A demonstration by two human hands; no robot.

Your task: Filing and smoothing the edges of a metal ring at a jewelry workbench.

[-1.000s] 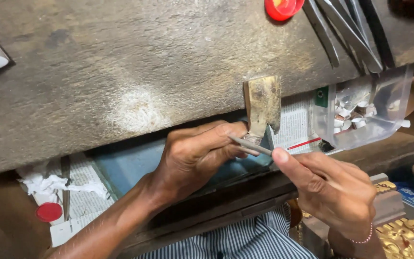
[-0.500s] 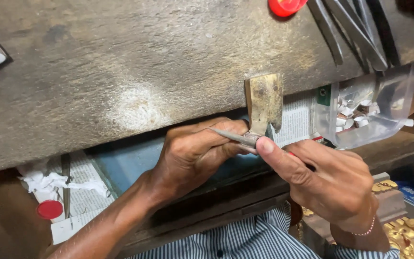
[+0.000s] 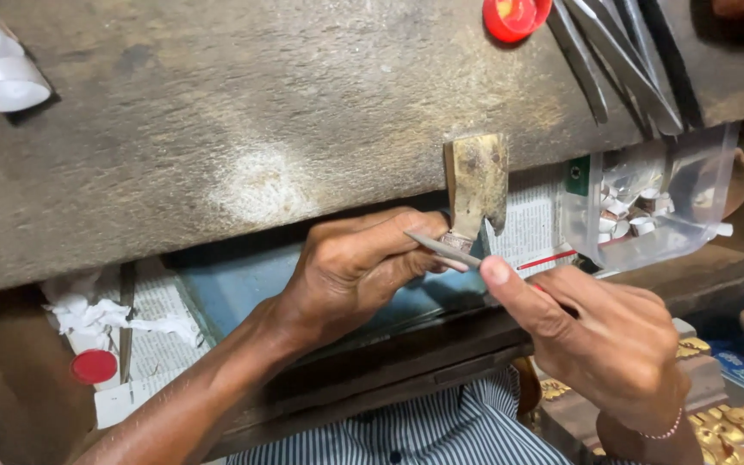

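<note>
Since the earlier frame the right hand (image 3: 600,340) has drawn back toward the lower right, pulling the file (image 3: 443,249) with it. The right hand's fingers are curled tight around the file's handle end, index finger stretched along it. The left hand (image 3: 356,265) is pinched nearly closed on a small piece too tiny to make out, pressed against the wooden bench pin (image 3: 476,182) at the workbench (image 3: 217,129) edge. The file's long axis slants, tip pointing up-left, just below the pin.

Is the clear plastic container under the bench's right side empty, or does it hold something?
It holds something: small white pieces are heaped inside the clear plastic container and show through its wall. What they are cannot be told.
</note>
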